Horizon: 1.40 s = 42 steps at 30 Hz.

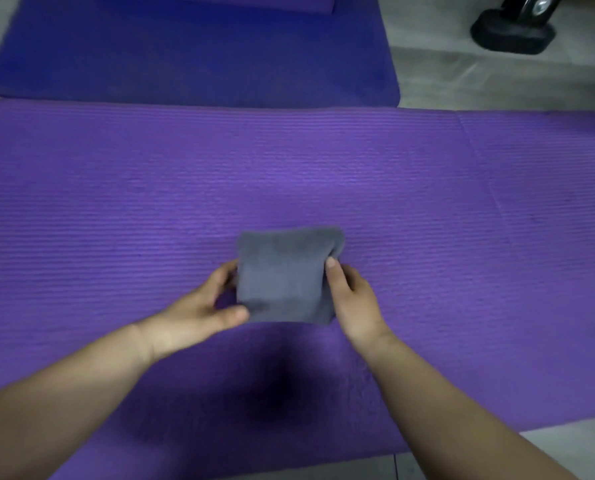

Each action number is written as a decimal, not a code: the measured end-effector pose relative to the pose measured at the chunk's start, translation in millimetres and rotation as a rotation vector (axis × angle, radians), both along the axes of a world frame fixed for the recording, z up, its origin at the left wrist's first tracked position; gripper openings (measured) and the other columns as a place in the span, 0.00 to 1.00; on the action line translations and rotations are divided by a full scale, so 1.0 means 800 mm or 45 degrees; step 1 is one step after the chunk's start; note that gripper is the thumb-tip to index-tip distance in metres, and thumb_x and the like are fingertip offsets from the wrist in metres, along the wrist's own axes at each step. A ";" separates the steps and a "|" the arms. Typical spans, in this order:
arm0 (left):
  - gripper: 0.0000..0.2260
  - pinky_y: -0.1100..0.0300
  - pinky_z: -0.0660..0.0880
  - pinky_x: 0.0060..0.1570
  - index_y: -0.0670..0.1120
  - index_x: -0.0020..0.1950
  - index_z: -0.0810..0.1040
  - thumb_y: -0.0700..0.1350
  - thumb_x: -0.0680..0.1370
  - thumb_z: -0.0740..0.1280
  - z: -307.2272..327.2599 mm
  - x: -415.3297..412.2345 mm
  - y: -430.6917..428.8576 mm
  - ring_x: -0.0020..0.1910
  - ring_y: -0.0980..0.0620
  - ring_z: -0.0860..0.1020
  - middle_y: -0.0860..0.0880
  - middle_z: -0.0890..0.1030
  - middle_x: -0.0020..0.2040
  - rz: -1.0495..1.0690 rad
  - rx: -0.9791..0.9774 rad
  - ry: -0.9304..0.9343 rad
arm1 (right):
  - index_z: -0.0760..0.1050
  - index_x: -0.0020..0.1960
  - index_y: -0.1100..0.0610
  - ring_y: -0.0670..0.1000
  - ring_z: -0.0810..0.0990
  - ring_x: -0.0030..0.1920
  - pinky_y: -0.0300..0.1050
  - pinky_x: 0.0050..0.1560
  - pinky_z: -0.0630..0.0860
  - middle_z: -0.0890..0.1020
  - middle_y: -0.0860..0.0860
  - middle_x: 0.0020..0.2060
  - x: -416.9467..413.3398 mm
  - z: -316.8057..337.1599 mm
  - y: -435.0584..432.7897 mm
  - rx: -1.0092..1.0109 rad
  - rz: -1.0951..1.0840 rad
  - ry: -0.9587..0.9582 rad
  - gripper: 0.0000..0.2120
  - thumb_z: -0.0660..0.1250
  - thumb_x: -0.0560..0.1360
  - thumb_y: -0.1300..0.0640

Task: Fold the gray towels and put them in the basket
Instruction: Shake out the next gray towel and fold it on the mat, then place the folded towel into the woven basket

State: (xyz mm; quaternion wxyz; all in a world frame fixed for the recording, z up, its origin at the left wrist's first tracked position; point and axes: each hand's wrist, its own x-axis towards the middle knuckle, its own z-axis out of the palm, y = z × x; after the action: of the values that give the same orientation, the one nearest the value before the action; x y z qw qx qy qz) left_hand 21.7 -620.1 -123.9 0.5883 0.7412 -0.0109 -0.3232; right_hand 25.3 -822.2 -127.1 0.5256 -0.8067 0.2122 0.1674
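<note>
Left hand (216, 306) pinches gray towel (285, 275) at its left edge, right hand (351, 296) grips its right edge. Towel is a small folded square on purple mat (116, 202). Fold looks done; next lift and carry it. Basket not in view. Mat spreads wide around towel; black stand (512, 29) far right.

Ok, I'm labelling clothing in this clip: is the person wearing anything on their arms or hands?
Nothing visible. Left hand and right hand are bare: no gloves, rings or watch. Both forearms are bare too, no sleeves in view.
</note>
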 end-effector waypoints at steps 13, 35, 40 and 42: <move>0.30 0.58 0.71 0.53 0.42 0.63 0.68 0.57 0.68 0.71 -0.020 0.065 -0.056 0.53 0.48 0.77 0.47 0.77 0.52 0.418 0.531 0.004 | 0.69 0.60 0.60 0.59 0.75 0.59 0.50 0.58 0.70 0.78 0.58 0.58 0.049 -0.020 0.013 -0.386 -0.069 0.305 0.25 0.47 0.79 0.42; 0.15 0.69 0.78 0.36 0.44 0.51 0.78 0.52 0.71 0.67 0.013 0.073 -0.059 0.38 0.57 0.82 0.51 0.84 0.41 0.565 -0.184 0.489 | 0.69 0.49 0.56 0.45 0.73 0.41 0.36 0.40 0.70 0.75 0.48 0.40 0.048 0.005 0.009 0.421 -0.371 0.140 0.07 0.55 0.80 0.54; 0.26 0.67 0.78 0.38 0.42 0.58 0.75 0.45 0.62 0.73 0.070 0.066 -0.059 0.39 0.56 0.82 0.48 0.83 0.46 0.618 -0.323 0.416 | 0.73 0.57 0.54 0.48 0.78 0.52 0.38 0.46 0.74 0.81 0.50 0.51 0.059 0.054 -0.008 0.680 -0.254 0.262 0.19 0.59 0.74 0.42; 0.17 0.67 0.78 0.36 0.44 0.51 0.77 0.43 0.63 0.70 0.119 0.055 -0.050 0.35 0.57 0.82 0.51 0.84 0.39 0.720 -0.392 0.417 | 0.74 0.59 0.51 0.45 0.81 0.52 0.40 0.49 0.78 0.83 0.48 0.52 0.055 0.105 -0.006 0.936 -0.145 0.431 0.30 0.57 0.64 0.36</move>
State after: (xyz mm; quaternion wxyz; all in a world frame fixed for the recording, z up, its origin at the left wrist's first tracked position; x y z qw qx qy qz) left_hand 66.0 -660.1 -28.7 0.7532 0.5560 0.2402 -0.2567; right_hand 69.7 -827.1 -43.3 0.7450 -0.5132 0.2661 0.3330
